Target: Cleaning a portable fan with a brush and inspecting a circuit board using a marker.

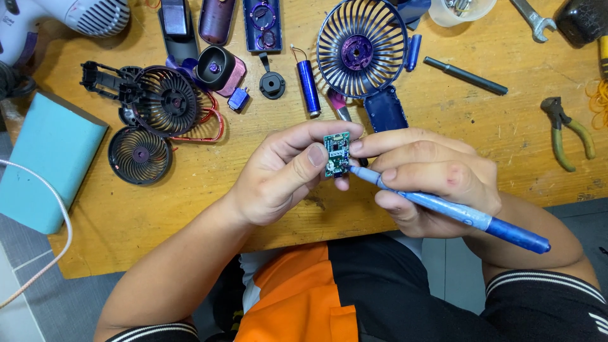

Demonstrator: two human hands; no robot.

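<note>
My left hand [285, 174] pinches a small green circuit board [336, 153] between thumb and fingers, held above the wooden table's near edge. My right hand [430, 180] grips a blue pen-shaped tool [456, 214] like a pencil, its tip touching the board's lower right corner. My right forefinger also rests against the board's right side. Just behind the hands lies a dark blue fan body with its round grille [361, 47] and a blue cylindrical battery [309, 87].
Black fan grilles [155, 101] and a round black fan part [139, 155] lie at the left, beside a teal box [47, 161]. Green-handled pliers [567, 130], a wrench [535, 22] and a dark metal rod [465, 76] lie at the right. A white hair dryer [69, 16] sits top left.
</note>
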